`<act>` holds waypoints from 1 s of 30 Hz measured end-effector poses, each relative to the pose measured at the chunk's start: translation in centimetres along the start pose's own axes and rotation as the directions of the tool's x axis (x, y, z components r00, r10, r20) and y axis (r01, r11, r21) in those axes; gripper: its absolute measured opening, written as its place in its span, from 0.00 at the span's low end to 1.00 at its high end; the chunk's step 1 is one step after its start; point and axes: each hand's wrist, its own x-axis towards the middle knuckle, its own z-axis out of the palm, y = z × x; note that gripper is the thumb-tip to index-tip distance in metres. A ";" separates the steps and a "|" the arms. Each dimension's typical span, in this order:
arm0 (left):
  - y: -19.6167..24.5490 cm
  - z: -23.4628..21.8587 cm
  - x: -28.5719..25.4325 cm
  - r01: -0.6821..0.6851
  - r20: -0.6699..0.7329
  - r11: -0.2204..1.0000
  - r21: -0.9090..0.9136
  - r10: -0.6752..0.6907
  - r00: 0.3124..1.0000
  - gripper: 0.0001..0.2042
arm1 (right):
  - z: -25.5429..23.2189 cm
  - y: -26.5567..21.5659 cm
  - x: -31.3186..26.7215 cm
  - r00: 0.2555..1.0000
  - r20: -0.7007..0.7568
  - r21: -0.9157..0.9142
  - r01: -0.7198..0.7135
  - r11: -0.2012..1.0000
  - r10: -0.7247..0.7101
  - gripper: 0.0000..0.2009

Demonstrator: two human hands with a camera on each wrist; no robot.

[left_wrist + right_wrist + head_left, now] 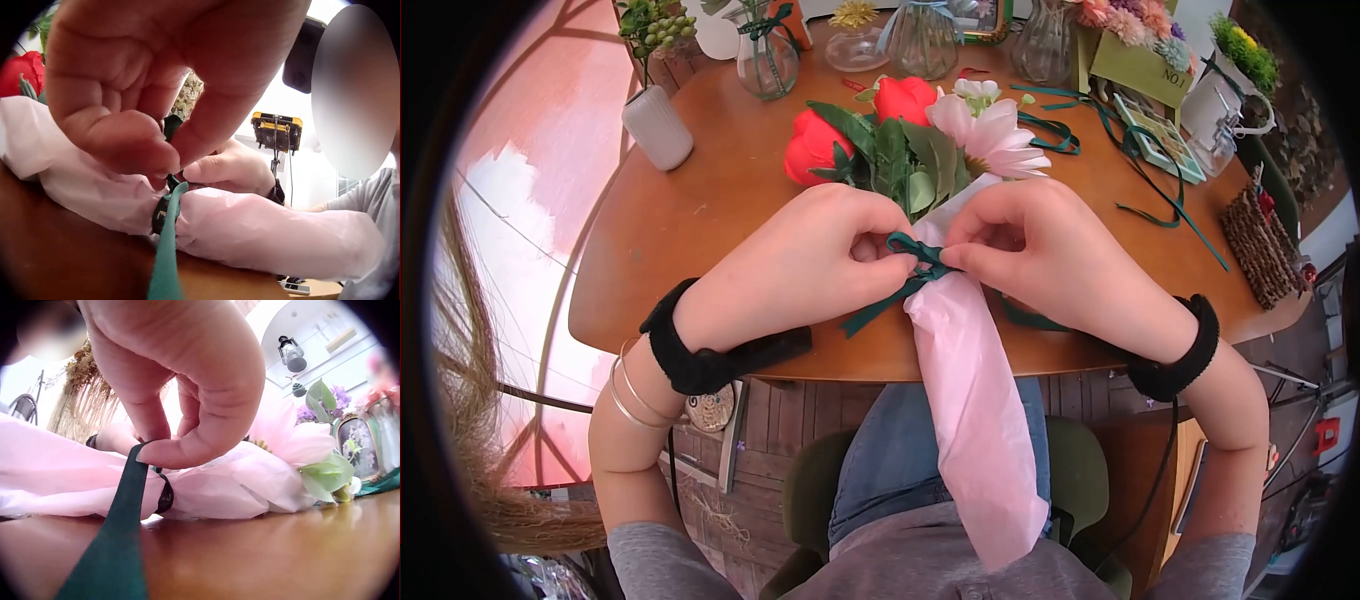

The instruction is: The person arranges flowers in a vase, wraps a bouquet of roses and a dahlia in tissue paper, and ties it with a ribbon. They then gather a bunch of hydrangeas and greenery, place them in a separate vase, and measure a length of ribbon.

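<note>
A bouquet with red flowers (815,148), a pale pink flower (990,135) and green leaves lies on the wooden table, wrapped in pink paper (975,400) whose tail hangs past the front edge toward the lap. Round the narrow waist of the wrap goes a dark green ribbon (917,247), formed into a loop at the knot. My left hand (825,245) pinches the ribbon loop between thumb and fingertips. Close beside it, my right hand (1040,235) pinches the ribbon at the other side of the knot. One ribbon tail (119,531) runs down from the right fingertips in the right wrist view.
Glass vases (767,60) and a white ribbed vase (658,128) stand toward the back and left. Loose green ribbon (1145,150) lies at the right near a small mint-coloured box (1160,140), a glass pitcher (1215,115) and a woven basket (1262,245).
</note>
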 end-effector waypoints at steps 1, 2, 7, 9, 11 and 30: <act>0.1 0.0 0.0 0.000 0.001 1.000 0.001 0.000 1.000 0.06 | 0.0 0.0 0.0 1.000 -0.001 0.001 0.000 1.000 0.000 0.05; 0.3 -0.1 0.0 0.002 0.013 1.000 0.017 -0.002 1.000 0.07 | 0.1 -0.1 -0.1 1.000 0.004 -0.013 0.012 1.000 -0.012 0.05; 0.8 -0.2 -0.1 0.051 0.065 0.998 -0.037 -0.049 0.997 0.08 | 0.8 0.2 0.0 0.990 0.021 -0.116 0.139 0.983 -0.137 0.05; 0.6 -0.3 0.0 0.113 0.089 0.986 -0.124 -0.103 0.991 0.07 | 1.0 0.5 0.0 0.983 -0.009 -0.191 0.178 0.965 -0.183 0.05; 0.5 -0.3 0.1 0.089 0.089 0.990 -0.108 -0.080 0.993 0.07 | 1.0 0.5 0.0 0.984 -0.019 -0.195 0.172 0.966 -0.179 0.05; 0.2 -0.3 0.5 -0.035 0.018 0.998 -0.046 0.036 0.999 0.07 | 1.0 1.6 0.9 0.945 0.069 -0.196 0.326 0.925 -0.318 0.06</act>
